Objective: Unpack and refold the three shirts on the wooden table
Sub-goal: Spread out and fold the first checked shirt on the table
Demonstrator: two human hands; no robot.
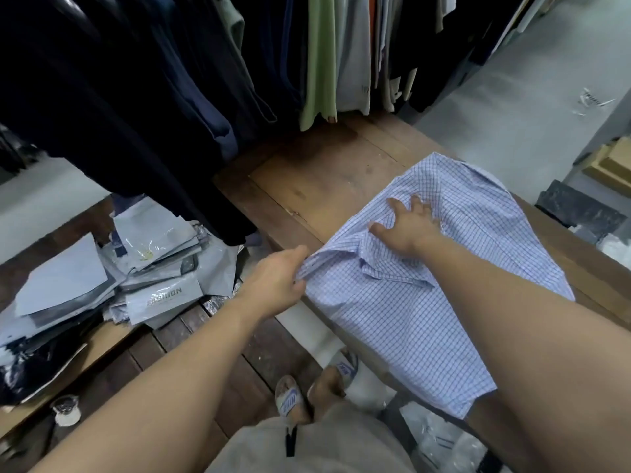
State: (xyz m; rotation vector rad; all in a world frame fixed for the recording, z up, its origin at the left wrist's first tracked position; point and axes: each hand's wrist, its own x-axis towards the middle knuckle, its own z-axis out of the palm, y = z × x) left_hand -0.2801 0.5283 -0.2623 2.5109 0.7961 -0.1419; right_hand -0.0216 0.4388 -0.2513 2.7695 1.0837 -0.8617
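Observation:
A light blue checked shirt [403, 312] lies spread on the wooden table [327, 179], its lower part hanging over the near edge. My left hand [276, 281] pinches the shirt's left edge at the table's side, fingers curled round the cloth. My right hand [406, 227] rests flat on the shirt's upper middle with spread fingers, pressing the fabric into wrinkles. Only this one shirt is visible on the table.
Dark and green garments [317, 59] hang on a rack over the table's far end. A heap of grey plastic packing bags [146, 268] lies on a low surface at left. Clear bags [440, 438] lie on the floor by my sandalled feet [290, 397].

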